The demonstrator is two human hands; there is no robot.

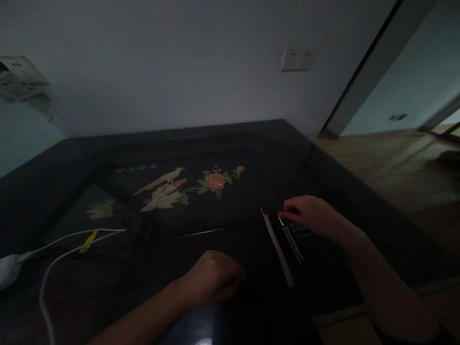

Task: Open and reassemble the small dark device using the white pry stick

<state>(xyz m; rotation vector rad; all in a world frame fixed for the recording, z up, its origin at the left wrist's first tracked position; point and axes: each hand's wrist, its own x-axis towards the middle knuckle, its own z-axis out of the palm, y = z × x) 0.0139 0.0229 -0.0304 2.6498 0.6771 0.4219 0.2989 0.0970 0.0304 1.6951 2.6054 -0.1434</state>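
My right hand (311,213) is over the right part of the dark glossy tabletop (230,249), its thumb and forefinger pinched at the silver far end of a slim dark stick (293,243). The stick slants toward me; its exact kind is too dim to make out. Just left of it lies a long pale strip (276,247) with a dark far tip and a small hole at its near end. Further left, my left hand (215,278) rests closed in a loose fist, apart from both, with nothing showing in it.
An inlaid bird-and-flower picture (215,182) decorates the tabletop. White cables with a yellow tag (88,242) and a white plug (10,270) lie at the left. Sockets (297,59) sit on the wall behind. The table's right edge drops to a wooden floor (381,167).
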